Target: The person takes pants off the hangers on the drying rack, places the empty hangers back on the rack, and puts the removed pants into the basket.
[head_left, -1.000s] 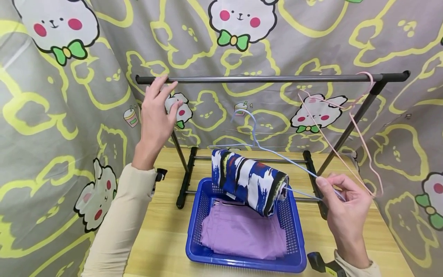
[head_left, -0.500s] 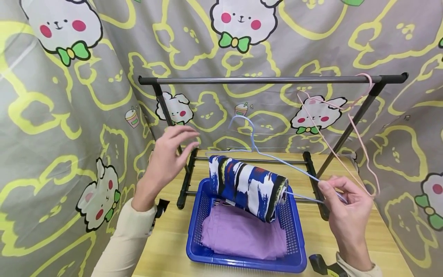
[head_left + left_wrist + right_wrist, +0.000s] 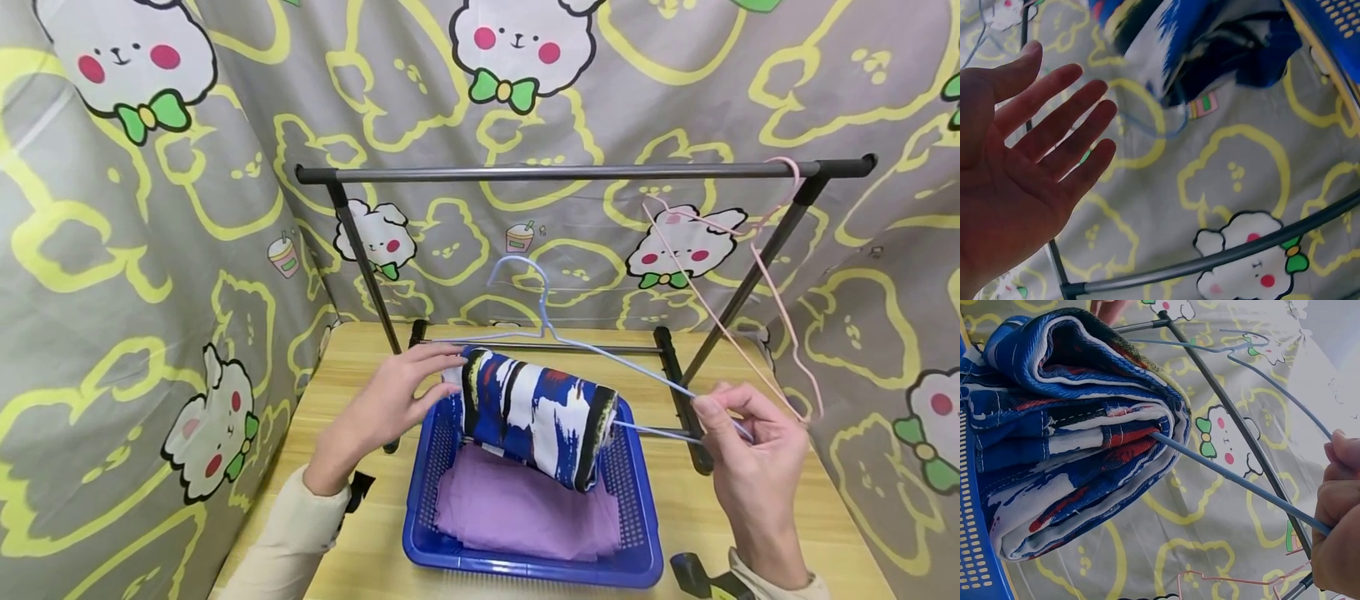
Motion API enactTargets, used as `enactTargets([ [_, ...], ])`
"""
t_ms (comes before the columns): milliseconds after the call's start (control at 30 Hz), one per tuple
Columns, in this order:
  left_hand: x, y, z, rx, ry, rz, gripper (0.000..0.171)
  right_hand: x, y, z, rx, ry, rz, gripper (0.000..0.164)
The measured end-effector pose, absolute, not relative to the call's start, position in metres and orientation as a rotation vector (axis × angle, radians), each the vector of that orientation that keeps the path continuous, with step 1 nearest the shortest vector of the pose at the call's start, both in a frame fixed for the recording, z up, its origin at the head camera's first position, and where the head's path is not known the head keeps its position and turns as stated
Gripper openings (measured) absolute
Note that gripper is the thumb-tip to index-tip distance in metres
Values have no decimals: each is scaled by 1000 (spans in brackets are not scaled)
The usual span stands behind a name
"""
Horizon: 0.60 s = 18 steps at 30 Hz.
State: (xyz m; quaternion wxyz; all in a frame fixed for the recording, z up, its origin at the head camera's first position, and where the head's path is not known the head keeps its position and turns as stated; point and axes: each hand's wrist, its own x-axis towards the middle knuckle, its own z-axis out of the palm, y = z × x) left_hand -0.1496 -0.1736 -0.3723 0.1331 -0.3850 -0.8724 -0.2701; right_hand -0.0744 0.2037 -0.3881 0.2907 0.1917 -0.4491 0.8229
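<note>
My right hand [image 3: 753,458] grips a blue wire hanger [image 3: 543,302] by its right corner. Folded over the hanger's lower bar is a patterned denim garment [image 3: 528,417] in blue, white and black, its layered end [image 3: 1079,444] facing the right wrist camera. The garment hangs above the blue basket [image 3: 525,575], overlapping it in the head view. My left hand [image 3: 390,400] is at the garment's left end, with fingers extended and slightly spread. In the left wrist view that hand [image 3: 1041,137] has nothing between its fingers. A folded purple cloth [image 3: 525,508] lies in the basket.
Behind the basket stands a black clothes rack with a grey rail [image 3: 562,173]. A pink hanger [image 3: 765,242] hangs near its right end. The wooden tabletop [image 3: 360,542] is bounded by a patterned curtain [image 3: 247,133] at the back and sides.
My left hand has come down from the rail's left end to the left end of the garment. The hanger and garment have sunk slightly, with my right hand keeping its grip.
</note>
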Motion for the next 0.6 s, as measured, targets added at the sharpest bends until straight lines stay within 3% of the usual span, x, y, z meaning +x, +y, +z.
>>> enactTargets([
  [300,-151,-162,-399,-1146,-2599,-595,63,-74,205,-389,598,-1195,2210,14],
  [600,-152,-161,-418,-1125,-2700,-624,73,-75,206,-393,659,-1191,2223,14],
])
